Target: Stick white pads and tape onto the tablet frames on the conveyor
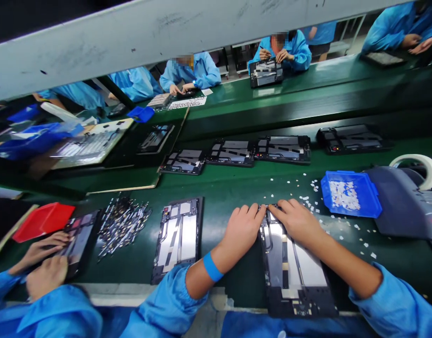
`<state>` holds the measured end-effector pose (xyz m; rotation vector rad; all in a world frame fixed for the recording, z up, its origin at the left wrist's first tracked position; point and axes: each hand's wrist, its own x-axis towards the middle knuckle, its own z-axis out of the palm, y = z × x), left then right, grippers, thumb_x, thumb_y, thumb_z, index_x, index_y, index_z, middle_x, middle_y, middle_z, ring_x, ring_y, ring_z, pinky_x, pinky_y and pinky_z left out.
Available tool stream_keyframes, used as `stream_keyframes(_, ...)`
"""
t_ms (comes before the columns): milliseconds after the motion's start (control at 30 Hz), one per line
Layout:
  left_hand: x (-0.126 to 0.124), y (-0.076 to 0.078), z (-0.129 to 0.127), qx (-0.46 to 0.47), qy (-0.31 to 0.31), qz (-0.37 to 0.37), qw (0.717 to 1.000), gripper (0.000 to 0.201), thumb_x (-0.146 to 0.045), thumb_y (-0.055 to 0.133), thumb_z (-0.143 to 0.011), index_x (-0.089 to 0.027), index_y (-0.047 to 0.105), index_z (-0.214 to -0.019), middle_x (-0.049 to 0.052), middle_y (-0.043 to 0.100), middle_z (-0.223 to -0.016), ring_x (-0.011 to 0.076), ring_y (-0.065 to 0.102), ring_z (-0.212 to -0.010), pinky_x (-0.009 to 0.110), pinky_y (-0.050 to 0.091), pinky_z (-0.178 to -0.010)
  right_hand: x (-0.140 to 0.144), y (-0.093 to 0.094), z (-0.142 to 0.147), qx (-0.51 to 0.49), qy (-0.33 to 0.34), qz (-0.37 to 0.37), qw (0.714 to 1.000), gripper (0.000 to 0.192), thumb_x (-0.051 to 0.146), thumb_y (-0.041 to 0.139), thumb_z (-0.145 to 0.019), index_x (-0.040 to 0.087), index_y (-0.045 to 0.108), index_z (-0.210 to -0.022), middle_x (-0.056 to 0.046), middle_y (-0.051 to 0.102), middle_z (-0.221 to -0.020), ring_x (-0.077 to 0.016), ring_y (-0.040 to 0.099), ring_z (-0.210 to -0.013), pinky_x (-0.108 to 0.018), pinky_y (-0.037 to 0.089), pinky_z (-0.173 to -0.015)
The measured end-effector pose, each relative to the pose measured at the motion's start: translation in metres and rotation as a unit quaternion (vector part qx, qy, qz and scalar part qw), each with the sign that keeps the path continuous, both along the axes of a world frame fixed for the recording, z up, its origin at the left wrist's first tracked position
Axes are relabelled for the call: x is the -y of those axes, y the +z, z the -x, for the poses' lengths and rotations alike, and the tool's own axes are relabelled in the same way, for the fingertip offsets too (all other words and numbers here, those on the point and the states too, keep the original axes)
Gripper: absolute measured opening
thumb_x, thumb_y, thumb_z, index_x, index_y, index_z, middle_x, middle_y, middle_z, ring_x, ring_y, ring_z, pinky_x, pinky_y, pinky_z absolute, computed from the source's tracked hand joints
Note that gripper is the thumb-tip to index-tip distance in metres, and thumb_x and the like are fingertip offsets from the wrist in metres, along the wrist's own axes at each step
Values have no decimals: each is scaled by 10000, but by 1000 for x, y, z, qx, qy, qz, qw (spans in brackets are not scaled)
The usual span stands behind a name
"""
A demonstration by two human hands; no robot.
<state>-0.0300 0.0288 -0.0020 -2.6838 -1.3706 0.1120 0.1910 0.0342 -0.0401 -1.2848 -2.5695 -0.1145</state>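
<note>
In the head view, the left hand (241, 228) lies palm down on the green-covered tabletop (223, 192), fingers curled loosely with their tips at the upper left corner of an opened black tablet chassis with silver inner plates (293, 270); it clasps nothing, only pressing on the edge. The right hand (297, 220) lies flat across the top edge of the same chassis, fingers stretched toward the left hand so that the two sets of fingertips almost meet; it too has no grip around anything. The chassis lies flat at the near edge of the tabletop, directly below both hands, its long side running away from the person. A blue wristband (212, 266) circles the left forearm above a light blue sleeve. A second opened black chassis (178, 237) lies just left of the left hand, and beyond it a heap of thin silver metal strips (122, 223). To the right sits a shallow blue plastic tray of small white pieces (350, 193), with more white bits scattered on the tabletop around it, beside a grey tape dispenser machine (402, 204). At the far left a co-worker's hands (47, 263) rest on another dark device near a red plastic tray (43, 219).
</note>
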Motion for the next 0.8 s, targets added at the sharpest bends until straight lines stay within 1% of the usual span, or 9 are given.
stream_keyframes(200,-5,3,0,-11,-5,7,1000,404,-176,512,-1042,-193,550,-1444,107,674,-1190,240,607,-930,370,447,-738,-1,-3,-1,-2,2,6,1000,421,149,546,-998,199,648,-1403,-129,666,-1138,-252,508,-919,-371,455,-801)
stream_keyframes(400,-1,5,-1,-21,-6,-2,1000,424,-165,491,-1044,-186,540,-1465,111,681,-1209,238,602,-937,364,438,-748,1,3,5,31,-16,13,999,415,133,549,-990,192,662,-1386,-131,664,-1090,-265,507,-910,-377,452,-786)
stream_keyframes(500,4,0,1,-23,8,-4,1000,448,-164,492,-1043,-185,522,-1489,113,684,-1243,241,613,-954,368,450,-758,1,3,6,36,-17,14,999,417,122,543,-986,198,666,-1377,-132,663,-1074,-266,507,-909,-373,452,-786)
stream_keyframes(600,2,-7,4,-21,23,-3,1000,463,-162,501,-1035,-177,519,-1498,116,690,-1274,247,634,-969,377,481,-765,-3,2,9,22,-15,20,999,413,123,543,-986,200,666,-1373,-137,664,-1085,-260,512,-919,-364,455,-795)
stream_keyframes(667,-1,-9,7,-12,20,-5,1000,466,-155,512,-1019,-169,537,-1484,125,700,-1277,251,653,-966,377,505,-766,-5,11,10,19,-24,39,999,409,130,552,-985,196,666,-1372,-137,669,-1093,-256,518,-932,-356,458,-803)
stream_keyframes(700,-2,-8,8,-2,12,-6,1000,467,-139,516,-1002,-171,556,-1466,128,708,-1268,252,664,-958,374,517,-766,-4,21,11,28,-29,57,998,407,133,561,-980,200,668,-1367,-133,674,-1094,-251,521,-937,-347,459,-803)
stream_keyframes(767,-2,-5,11,40,-14,-20,999,474,-77,510,-943,-185,620,-1391,129,734,-1224,249,689,-913,363,539,-766,2,47,11,66,-49,100,992,400,140,577,-968,228,677,-1345,-108,686,-1089,-231,521,-939,-317,453,-792)
stream_keyframes(800,-3,-4,13,73,-35,-34,996,495,-40,496,-902,-197,651,-1345,123,747,-1209,248,702,-911,356,549,-780,5,62,11,101,-70,123,985,406,137,579,-955,261,680,-1328,-86,688,-1081,-220,516,-931,-305,447,-784)
